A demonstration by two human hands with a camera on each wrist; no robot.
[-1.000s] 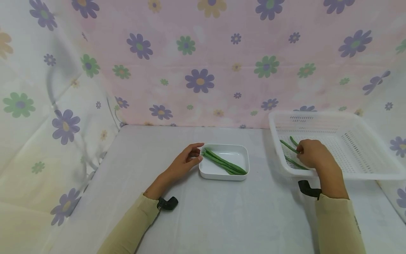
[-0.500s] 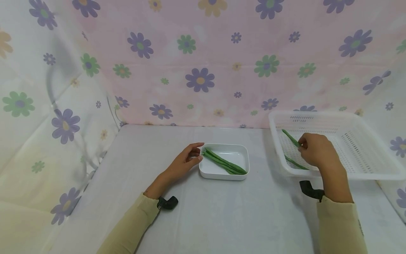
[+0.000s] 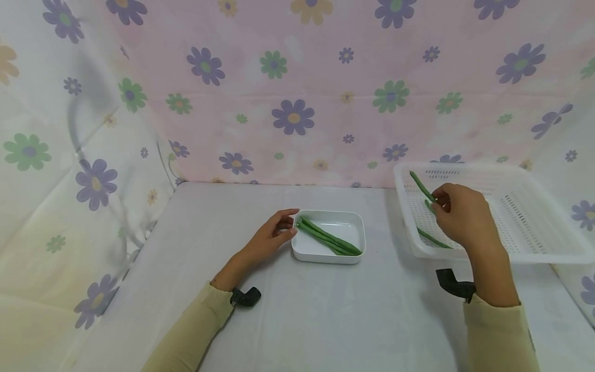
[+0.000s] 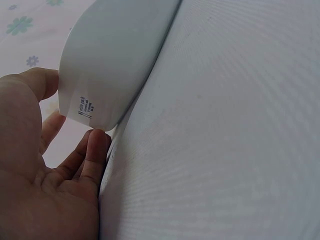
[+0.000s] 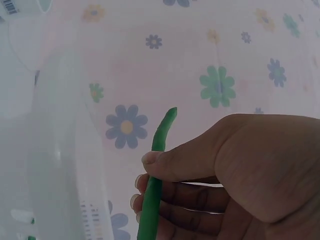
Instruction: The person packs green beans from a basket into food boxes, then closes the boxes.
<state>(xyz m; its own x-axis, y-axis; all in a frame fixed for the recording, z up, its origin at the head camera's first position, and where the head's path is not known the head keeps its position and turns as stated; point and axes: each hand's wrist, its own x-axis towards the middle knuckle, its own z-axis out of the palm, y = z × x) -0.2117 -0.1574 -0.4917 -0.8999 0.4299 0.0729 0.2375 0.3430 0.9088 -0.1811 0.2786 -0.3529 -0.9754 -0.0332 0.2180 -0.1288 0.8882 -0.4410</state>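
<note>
In the head view, a small white rectangular dish stands mid-table with several green beans lying slantwise in it. My left hand touches the dish's left end, thumb and fingertips against its side. The left wrist view shows the dish's printed wall between thumb and fingers. Over the white perforated basket at the right, my right hand pinches one green bean between thumb and fingers, its tip pointing up. Two more beans lie below in the basket, one near its front-left corner.
A white cloth covers the table. Behind it hangs a pink flowered curtain, with pale flowered sheets at the sides. The basket's raised rim stands between the right hand and the dish.
My right hand has picked a green bean from the basket and raised it, its tip swinging upward. The left hand and the dish have stayed in place.
</note>
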